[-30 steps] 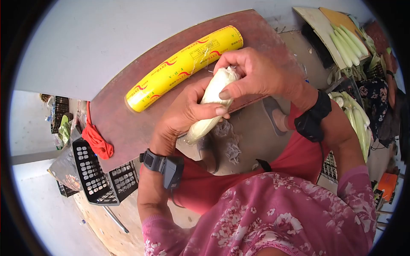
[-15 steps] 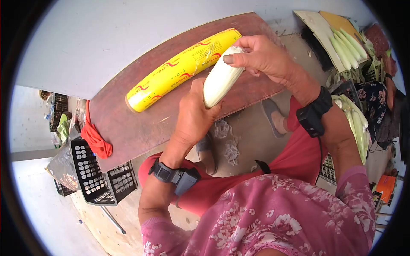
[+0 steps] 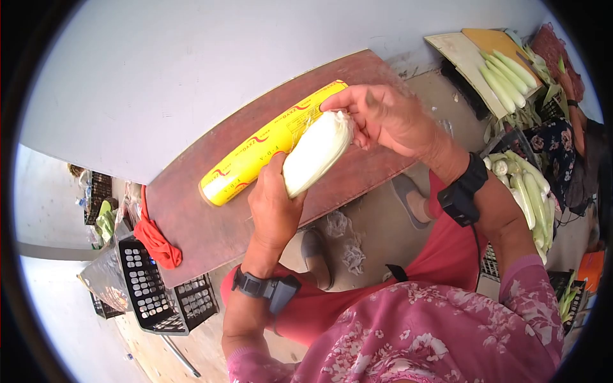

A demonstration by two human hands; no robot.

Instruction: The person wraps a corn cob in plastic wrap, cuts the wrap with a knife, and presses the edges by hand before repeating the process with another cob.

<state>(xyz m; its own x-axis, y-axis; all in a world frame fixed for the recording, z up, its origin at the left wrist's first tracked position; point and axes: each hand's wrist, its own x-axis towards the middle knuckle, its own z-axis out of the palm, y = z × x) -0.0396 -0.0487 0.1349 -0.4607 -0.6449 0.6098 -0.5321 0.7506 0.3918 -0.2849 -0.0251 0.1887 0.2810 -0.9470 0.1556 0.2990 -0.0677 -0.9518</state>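
Observation:
A plump, whitish ear of corn (image 3: pixel 317 153) in smooth pale husk tilts up to the right above the table. My left hand (image 3: pixel 276 205) wraps around its lower end, thumb along the side nearer the yellow roll. Around the frayed upper tip is my right hand (image 3: pixel 389 118), its index finger stretched across the top and thumb lifted, slightly blurred; its other fingers are partly behind the tip. A yellow printed roll of cling film (image 3: pixel 268 143) lies on the red-brown table (image 3: pixel 214 252) just beyond the corn.
At the left, a red cloth (image 3: pixel 156 242) hangs over the table edge near a black plastic crate (image 3: pixel 145 287). Long pale green vegetables (image 3: pixel 507 80) lie on a board at right, with another pile (image 3: pixel 527 191) below. Another person's arm (image 3: pixel 575 108) shows at far right.
My right thumb has lifted off the corn's tip, and the right fingers have spread. The left hand still holds the corn. The whole view has shifted, with the table lower in it.

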